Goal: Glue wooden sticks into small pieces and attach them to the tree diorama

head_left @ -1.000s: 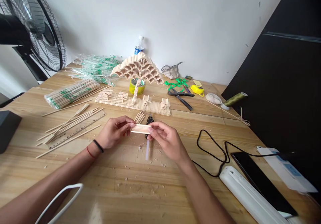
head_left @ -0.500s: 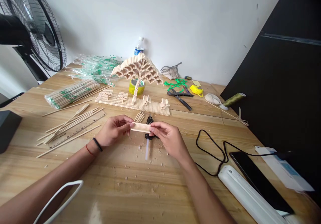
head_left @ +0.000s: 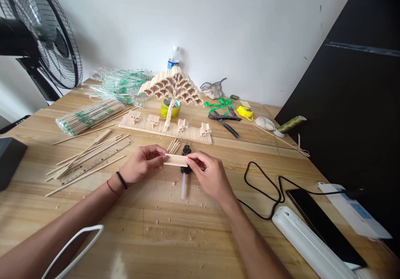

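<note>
My left hand (head_left: 142, 164) and my right hand (head_left: 208, 174) pinch the two ends of a small flat panel of glued wooden sticks (head_left: 175, 159), held just above the wooden table (head_left: 175, 237). Under it lie a black glue gun (head_left: 186, 150) with a clear glue stick (head_left: 183, 185) and a few short cut sticks (head_left: 173, 145). Behind stands a stick model: a tree-like canopy (head_left: 171, 85) on a flat slatted base (head_left: 162, 127).
Loose sticks and a ruler (head_left: 93, 160) lie at the left, with wrapped chopstick bundles (head_left: 89, 115) and a fan (head_left: 37, 33). Yellow tape roll (head_left: 170, 108), pliers (head_left: 225, 121), thread spool (head_left: 289, 124) sit behind. A black cable (head_left: 265, 187), phone (head_left: 325, 224) and white case (head_left: 309, 243) lie right.
The panel has tilted flatter in my fingers, and both hands shifted slightly; nothing else moved.
</note>
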### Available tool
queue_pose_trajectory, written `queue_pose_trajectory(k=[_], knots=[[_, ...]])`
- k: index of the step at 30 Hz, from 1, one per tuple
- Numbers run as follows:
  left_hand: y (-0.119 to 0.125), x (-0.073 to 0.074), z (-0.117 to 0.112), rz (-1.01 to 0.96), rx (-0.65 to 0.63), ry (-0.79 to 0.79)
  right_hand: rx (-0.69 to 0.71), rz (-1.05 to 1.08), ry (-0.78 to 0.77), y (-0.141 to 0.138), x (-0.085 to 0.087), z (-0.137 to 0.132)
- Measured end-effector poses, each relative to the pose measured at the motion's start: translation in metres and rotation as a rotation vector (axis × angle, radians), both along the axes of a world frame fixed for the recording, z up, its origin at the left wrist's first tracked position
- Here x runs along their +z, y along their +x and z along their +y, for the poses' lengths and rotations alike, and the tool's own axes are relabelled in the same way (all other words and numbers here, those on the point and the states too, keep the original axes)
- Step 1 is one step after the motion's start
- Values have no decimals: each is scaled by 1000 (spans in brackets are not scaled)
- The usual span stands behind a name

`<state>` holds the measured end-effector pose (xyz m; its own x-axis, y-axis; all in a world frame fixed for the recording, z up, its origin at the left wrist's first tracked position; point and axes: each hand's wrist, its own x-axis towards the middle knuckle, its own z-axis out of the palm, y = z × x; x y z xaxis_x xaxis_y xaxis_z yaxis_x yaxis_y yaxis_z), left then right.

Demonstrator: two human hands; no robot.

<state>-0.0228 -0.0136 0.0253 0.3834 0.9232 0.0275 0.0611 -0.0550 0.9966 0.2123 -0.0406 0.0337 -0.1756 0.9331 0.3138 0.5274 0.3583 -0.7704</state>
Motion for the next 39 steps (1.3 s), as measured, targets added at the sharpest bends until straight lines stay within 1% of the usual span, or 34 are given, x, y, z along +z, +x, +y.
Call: queue_pose_trajectory(k=[4,11,16,19,22,25,28,30,32,35,39], knots=[[-1,0,0,56,-29,-9,7,-9,32,0,2,-2],[-2,-2,1,88,-38,6,79,-21,-14,1,5,-2],[-1,-2,0,83,-40,7,98,-28,-27,2,8,-3],[-1,-3,1,49,-29,-11,77,-26,-23,1,7,-3],[0,-5,2,-51,15,-39,42,-14,-31,1,3,-2],[-1,-6,2,-89,16,-36,24,66,-82,1,-2,0],[-2,-4,1,-69,-7,-14,24,248,-177,2,-8,2],[-2,-3,0,-72,-16,-6,51,328,-232,2,-9,2],[-2,-1,-1,-89,-22,-4,99,344,-259,1,-8,2],[-1,0,-2,-116,-32,-5,161,325,-249,1,-5,0],[-1,1,-3,-120,-66,-15,187,284,-219,2,-3,-1]])
